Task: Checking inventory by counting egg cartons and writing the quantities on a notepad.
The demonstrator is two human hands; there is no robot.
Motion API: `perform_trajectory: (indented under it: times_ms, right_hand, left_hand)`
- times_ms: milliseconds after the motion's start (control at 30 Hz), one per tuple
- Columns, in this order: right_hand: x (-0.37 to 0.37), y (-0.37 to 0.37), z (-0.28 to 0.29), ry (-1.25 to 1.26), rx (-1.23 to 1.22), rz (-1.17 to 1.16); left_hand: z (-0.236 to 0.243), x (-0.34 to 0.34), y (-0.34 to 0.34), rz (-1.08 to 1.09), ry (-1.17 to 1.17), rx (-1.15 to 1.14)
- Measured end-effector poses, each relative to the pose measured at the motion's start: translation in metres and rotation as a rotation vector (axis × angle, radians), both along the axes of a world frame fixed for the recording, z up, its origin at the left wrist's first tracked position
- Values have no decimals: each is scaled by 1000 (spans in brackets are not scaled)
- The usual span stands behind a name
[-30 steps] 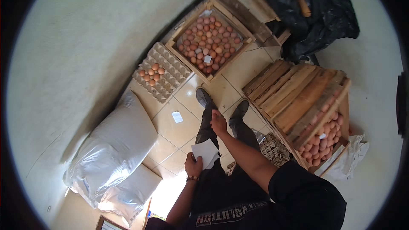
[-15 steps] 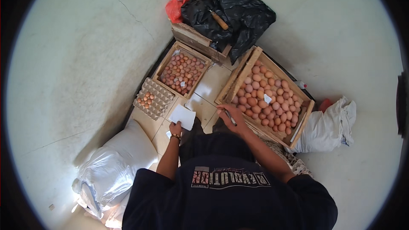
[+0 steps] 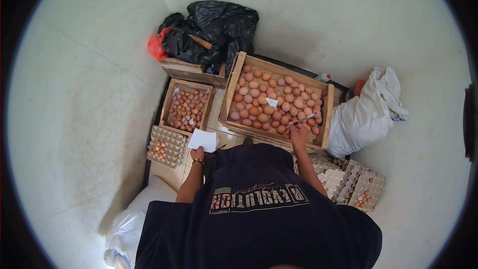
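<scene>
Fingers of left hand (image 3: 197, 154) pinched on paper (image 3: 203, 141), left of egg crate (image 3: 326, 119). Right hand (image 3: 298, 135), arm stretched forward, fingers curled around pen (image 3: 304, 119) at crate's near side.

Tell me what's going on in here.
The person's left hand holds rectangular white paper, while the right hand holds a slim dark pen over the near side of a large, open wooden crate of rounded brown eggs. A small white paper slip lies on those eggs. To the left stands a smaller wooden crate, also holding eggs, and by its near side is a grey-brown moulded-pulp egg tray with several eggs in it.
</scene>
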State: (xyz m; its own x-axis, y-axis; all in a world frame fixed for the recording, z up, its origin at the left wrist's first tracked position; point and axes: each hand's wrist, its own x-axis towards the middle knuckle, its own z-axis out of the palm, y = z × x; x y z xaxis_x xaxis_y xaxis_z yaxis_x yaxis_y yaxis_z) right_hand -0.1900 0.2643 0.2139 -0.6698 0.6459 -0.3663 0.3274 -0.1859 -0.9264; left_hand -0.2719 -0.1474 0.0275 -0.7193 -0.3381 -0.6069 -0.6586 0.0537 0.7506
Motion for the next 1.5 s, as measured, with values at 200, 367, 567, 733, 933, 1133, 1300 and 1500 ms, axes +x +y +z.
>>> perform_trajectory:
  times_ms: [200, 367, 567, 733, 933, 1133, 1300, 1500]
  right_hand:
    - [-13, 4, -20, 58, 95, 60]
    - [-23, -2, -26, -93, 53, 293]
    - [-42, -4, -29, -126, 174, 487]
    - [-49, -3, -55, -84, 123, 479]
    - [-45, -8, -66, -156, 158, 483]
    - [-45, -4, -69, -160, 174, 475]
    - [-45, -8, -58, -157, 87, 430]
    - [-45, -5, -52, -181, 13, 349]
  left_hand:
    - [16, -3, 18, 2, -65, 45]
    - [25, 9, 26, -163, 169, -84]
    - [51, 11, 29, -178, -8, -68]
    - [49, 18, 30, -182, 157, -135]
    - [42, 20, 28, -207, 100, -214]
    - [52, 14, 33, -244, -15, -191]
    - [41, 13, 30, -206, 84, -181]
    - [39, 9, 31, -248, 101, -186]
